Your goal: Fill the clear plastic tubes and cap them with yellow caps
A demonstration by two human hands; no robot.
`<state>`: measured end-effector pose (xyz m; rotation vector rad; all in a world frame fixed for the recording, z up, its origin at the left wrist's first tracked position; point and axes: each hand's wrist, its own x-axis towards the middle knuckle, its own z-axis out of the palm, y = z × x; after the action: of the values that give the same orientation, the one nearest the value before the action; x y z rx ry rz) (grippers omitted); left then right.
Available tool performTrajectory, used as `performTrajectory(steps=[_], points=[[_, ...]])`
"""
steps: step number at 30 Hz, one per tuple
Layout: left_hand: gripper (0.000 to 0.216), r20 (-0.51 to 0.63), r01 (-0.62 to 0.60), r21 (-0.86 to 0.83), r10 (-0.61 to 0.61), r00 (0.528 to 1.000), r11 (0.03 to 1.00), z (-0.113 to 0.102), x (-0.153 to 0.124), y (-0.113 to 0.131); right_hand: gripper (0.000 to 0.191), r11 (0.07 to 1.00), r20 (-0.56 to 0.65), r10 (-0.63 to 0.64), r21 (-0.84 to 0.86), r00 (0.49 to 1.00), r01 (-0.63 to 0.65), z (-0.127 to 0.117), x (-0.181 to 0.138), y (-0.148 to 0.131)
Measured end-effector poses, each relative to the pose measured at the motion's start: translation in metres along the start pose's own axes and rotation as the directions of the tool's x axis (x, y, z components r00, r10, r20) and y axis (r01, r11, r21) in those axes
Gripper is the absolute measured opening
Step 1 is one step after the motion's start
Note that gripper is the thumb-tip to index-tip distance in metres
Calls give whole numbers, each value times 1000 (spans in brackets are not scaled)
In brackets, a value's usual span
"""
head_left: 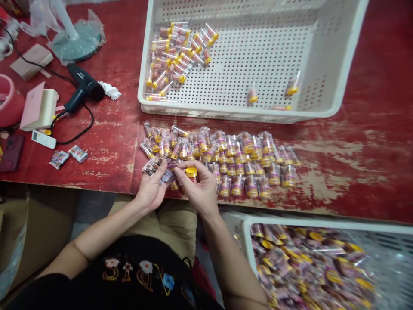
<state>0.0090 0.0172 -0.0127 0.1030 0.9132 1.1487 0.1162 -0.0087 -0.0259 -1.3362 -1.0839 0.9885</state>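
My left hand [154,186] is closed on a small stack of printed plastic sleeves [154,165], its thumb pressed on top. Close beside it, my right hand [201,187] curls around a small tube with a yellow cap [191,172], the cap facing up. The right thumb and forefinger meet at the edge of the sleeves; whether they pinch one I cannot tell. Just beyond both hands lie rows of sleeved tubes [238,161] with yellow ends on the red table [338,172].
A white perforated crate [232,113] at the back holds several unsleeved tubes [180,56]. Lower right, another crate [290,221] is heaped with sleeved tubes. On the left lie a hair dryer [84,86] with its cord, a pink notebook [34,105] and two sleeve stacks [77,153].
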Motion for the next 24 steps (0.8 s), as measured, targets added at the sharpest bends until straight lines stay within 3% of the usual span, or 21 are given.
performTrajectory(steps=[6,12,15,18,21,24], points=[[54,-65,-170,107,178,982,980,-15,-18,3,23,996,-180,35,90,983,-19,9,-15,8],[49,-75,-220,145,232,970,965,-18,-25,4,29,953,-121,108,294,987,-68,21,-21,9],[44,-132,-150,111,164,978,982,-19,-25,6,32,879,-59,144,465,988,-101,17,-22,8],[39,-162,-52,67,63,985,996,-19,-23,11,31,893,-30,102,443,994,-78,7,-28,5],[37,-175,-41,49,49,983,998,-20,-22,13,30,910,-84,42,415,996,-3,0,-38,2],[35,-158,-9,54,17,987,998,-20,-22,12,33,888,-215,20,453,976,82,0,-45,-1]])
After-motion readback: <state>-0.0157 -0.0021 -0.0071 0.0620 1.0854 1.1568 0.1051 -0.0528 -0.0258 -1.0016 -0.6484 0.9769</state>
